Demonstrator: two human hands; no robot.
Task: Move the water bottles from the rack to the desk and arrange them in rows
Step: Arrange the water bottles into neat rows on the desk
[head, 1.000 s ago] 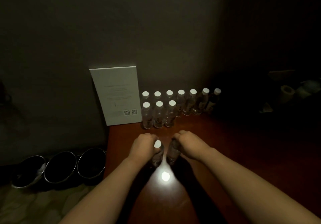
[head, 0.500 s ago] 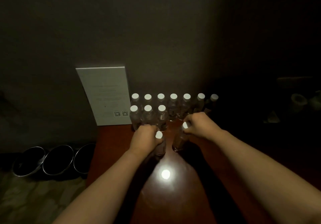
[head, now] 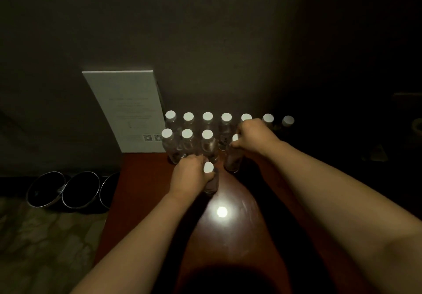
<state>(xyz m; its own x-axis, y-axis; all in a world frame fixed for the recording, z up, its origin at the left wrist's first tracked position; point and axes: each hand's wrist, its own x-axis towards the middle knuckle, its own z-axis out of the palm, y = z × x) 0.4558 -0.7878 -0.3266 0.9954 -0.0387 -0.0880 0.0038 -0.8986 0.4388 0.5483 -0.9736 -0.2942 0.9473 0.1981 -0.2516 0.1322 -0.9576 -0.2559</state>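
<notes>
Now, my left hand wrapped around one bottle, right hand around another bottle at one o'clock.

White caps, reddish-brown desk

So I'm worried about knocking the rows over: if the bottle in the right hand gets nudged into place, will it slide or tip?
The bottle is tall and narrow, so it probably tips easily. The right hand grips near the cap, high up, which adds leverage. The desk looks glossy, so a low push may slide it.
</notes>
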